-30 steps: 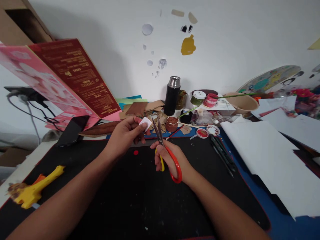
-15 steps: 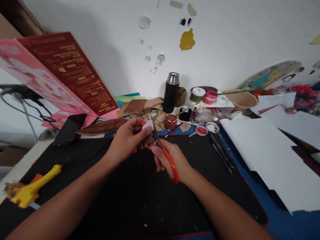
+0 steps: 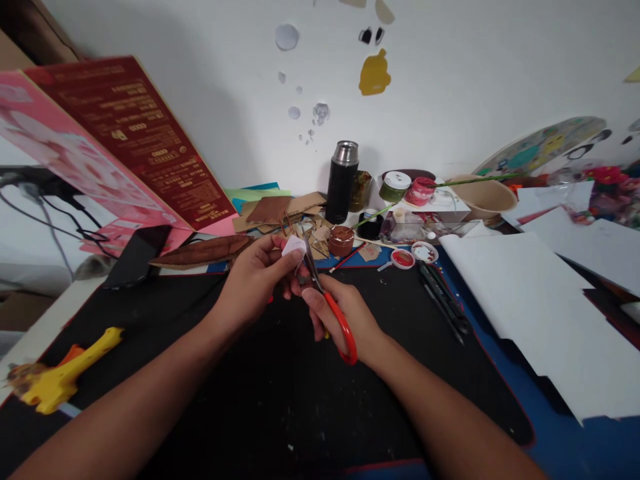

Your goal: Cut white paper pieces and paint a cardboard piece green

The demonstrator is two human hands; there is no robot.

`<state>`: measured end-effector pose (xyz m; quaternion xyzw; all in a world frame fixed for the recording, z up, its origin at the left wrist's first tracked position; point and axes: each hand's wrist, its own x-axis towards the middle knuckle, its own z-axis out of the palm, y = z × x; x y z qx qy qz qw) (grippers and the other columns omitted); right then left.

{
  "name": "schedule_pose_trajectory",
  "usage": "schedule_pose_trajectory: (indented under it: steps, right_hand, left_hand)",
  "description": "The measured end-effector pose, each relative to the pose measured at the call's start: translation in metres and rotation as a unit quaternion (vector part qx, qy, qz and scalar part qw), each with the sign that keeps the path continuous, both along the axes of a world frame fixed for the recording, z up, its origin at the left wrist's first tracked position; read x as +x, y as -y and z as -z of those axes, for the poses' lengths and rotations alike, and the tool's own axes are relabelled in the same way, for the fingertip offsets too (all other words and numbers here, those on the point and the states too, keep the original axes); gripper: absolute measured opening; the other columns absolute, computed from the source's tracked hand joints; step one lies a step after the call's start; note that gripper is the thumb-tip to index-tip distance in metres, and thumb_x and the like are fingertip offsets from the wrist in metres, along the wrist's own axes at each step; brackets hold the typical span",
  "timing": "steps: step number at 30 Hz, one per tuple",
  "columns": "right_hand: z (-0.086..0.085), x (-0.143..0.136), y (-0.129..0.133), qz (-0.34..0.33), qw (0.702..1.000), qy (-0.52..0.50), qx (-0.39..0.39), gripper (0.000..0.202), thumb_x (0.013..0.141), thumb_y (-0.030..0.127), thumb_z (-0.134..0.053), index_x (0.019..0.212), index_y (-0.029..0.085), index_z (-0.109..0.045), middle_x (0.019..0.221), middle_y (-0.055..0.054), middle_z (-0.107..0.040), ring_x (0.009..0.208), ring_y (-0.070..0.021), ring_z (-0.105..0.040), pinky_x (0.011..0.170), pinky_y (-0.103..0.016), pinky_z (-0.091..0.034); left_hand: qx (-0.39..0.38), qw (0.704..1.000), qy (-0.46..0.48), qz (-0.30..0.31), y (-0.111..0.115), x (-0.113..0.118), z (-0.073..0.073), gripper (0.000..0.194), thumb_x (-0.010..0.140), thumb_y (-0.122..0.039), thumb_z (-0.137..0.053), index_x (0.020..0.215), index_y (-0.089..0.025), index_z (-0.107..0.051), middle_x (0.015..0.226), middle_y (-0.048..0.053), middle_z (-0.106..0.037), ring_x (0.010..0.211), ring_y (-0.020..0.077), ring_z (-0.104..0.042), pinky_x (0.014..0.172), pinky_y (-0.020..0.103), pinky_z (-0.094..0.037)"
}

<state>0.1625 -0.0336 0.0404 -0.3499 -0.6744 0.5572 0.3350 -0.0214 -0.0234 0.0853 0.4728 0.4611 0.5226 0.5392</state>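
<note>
Between the thumb and fingers of my left hand (image 3: 255, 277) is a small piece of white paper (image 3: 293, 247). My right hand (image 3: 345, 310) grips a pair of scissors (image 3: 343, 330) with red-orange handles, fingers through the loops. The blades point up and away, right beside the paper's right edge. Whether they touch the paper I cannot tell. Both hands hover above the black mat (image 3: 280, 400), close together. A small red bit shows on the mat just behind my left hand.
A yellow glue gun (image 3: 65, 373) lies at the left. Behind the hands stand a black flask (image 3: 343, 183), a brown paint jar (image 3: 341, 241) and cardboard scraps (image 3: 270, 210). Black pens (image 3: 443, 300) and white paper sheets (image 3: 525, 300) lie to the right. A red box (image 3: 135, 140) leans at the back left.
The paper has turned slightly in my left hand and shows more of its face. The scissors stay beside it, nearly unmoved. The view has shifted a little.
</note>
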Motion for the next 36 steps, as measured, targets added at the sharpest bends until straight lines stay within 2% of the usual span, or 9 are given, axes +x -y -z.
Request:
schedule_pose_trajectory:
  steps: [15,36]
  right_hand:
    - [0.0004,-0.0012,0.0002,0.008,1.0,-0.002,-0.002,0.043,0.108,0.063,-0.055,0.098,0.022,-0.062,0.055,0.007,-0.059,0.044,-0.0128,-0.06,0.046,-0.024,-0.046]
    - [-0.0006,-0.001,0.0002,0.008,1.0,-0.004,-0.005,0.041,0.108,0.061,-0.057,0.1,0.022,-0.064,0.057,0.006,-0.059,0.043,-0.0129,-0.06,0.045,-0.024,-0.048]
  left_hand:
    - [-0.007,1.0,-0.025,-0.004,0.0008,0.0034,0.0001,0.032,0.088,-0.042,-0.082,0.09,-0.02,-0.059,0.071,0.0,-0.074,0.046,0.0101,-0.063,0.04,0.02,-0.046]
    - [-0.002,1.0,0.018,-0.01,0.002,0.0078,0.0087,0.03,0.088,-0.04,-0.082,0.091,-0.02,-0.06,0.074,0.0,-0.071,0.051,0.0105,-0.063,0.045,0.022,-0.052]
